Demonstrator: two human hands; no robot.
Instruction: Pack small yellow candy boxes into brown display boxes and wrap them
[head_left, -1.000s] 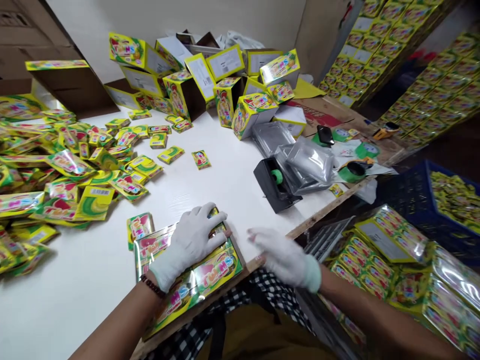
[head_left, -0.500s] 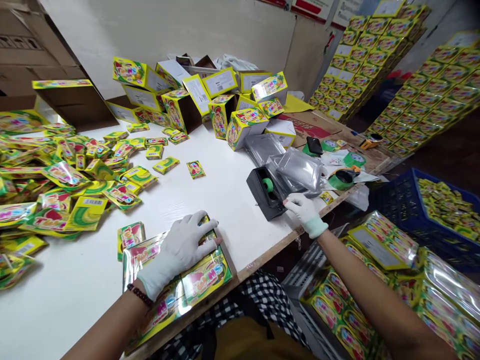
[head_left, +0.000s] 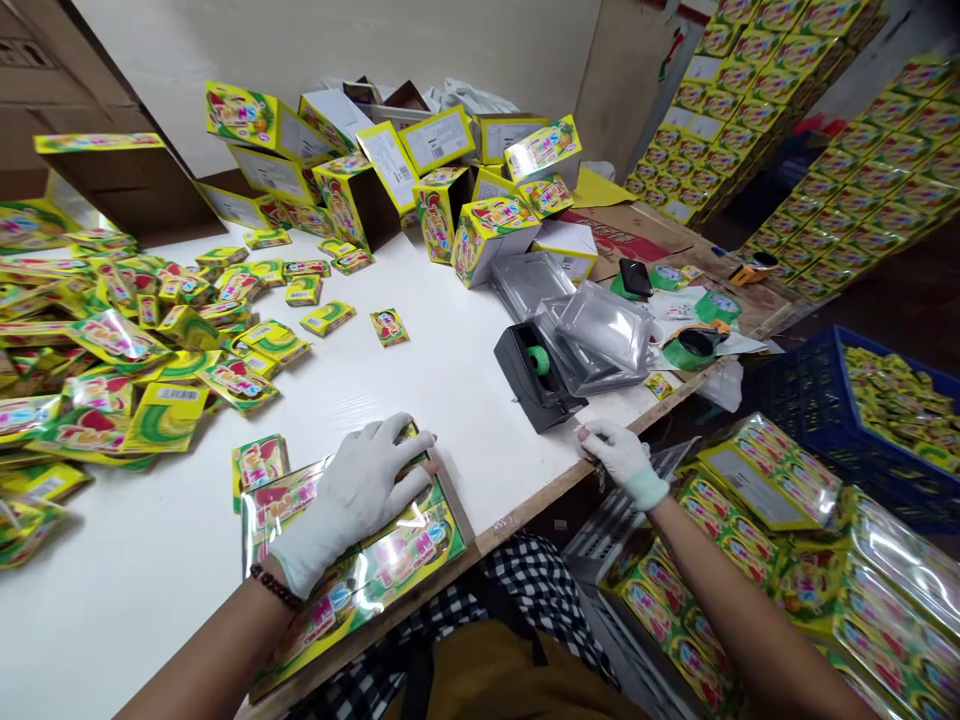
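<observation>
My left hand (head_left: 360, 490), in a white glove with bare fingertips, lies spread over a flat pack of yellow-green printed boxes (head_left: 412, 550). The pack has a shiny clear cover and sits at the table's front edge. My right hand (head_left: 616, 455), gloved the same way, is at the table edge with thumb and fingertips pinched together. Whatever is in that pinch, if anything, is too small to make out. Just beyond it stands a black tape dispenser (head_left: 525, 385) with a green-cored roll (head_left: 537, 360), apart from the fingers.
Loose small boxes (head_left: 112, 340) are heaped on the left. Larger open cartons (head_left: 491, 235) stand at the back. Clear plastic covers (head_left: 607, 330) lie behind the dispenser, near tape rolls (head_left: 686, 348). Right of the table are a blue crate (head_left: 817, 420) and stacked packs (head_left: 772, 470).
My right hand has moved off the dispenser's front end, down and slightly right to the table edge, still pinched. My left hand stays on the pack. The view has shifted slightly.
</observation>
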